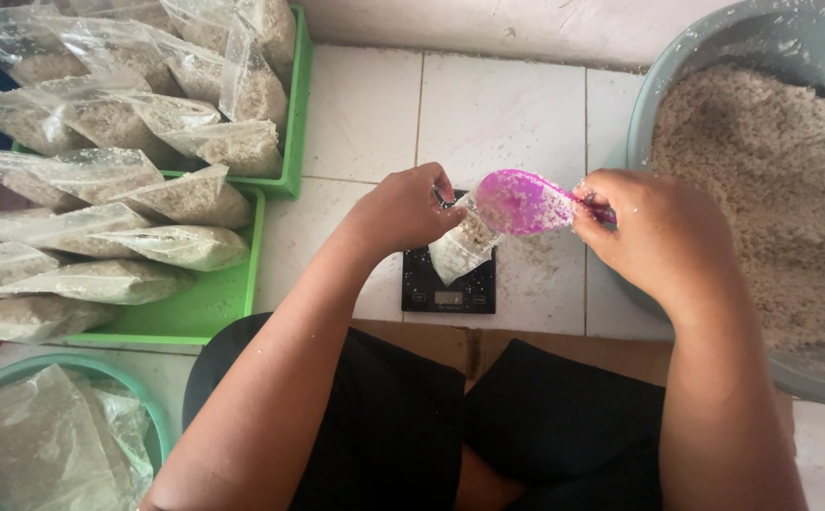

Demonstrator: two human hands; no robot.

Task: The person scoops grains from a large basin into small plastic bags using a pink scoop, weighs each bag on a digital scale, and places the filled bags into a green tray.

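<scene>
Left hand [403,208] pinches a small clear plastic bag [460,248]: thin film, glossy, creased. Right hand [654,237] grips a magenta plastic scoop [523,202]: smooth, translucent, faint sheen, dusted with grains. Under the bag: flat black kitchen scale [448,284], glossy top. Right of right hand: grey plastic basin [706,47], matt, holding coarse, dry beige grain [763,180]. Left of left hand: bright green plastic trays [209,308], smooth. Floor: white ceramic tiles [365,104], semi-gloss.

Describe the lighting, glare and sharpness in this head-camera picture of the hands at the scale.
Head view: soft, even daylight with faint shadows; mild glare on the clear filled bags; the left hand, right hand and pink scoop are fairly sharp; the grey basin curves at the edge, suggesting wide-angle distortion.
</scene>
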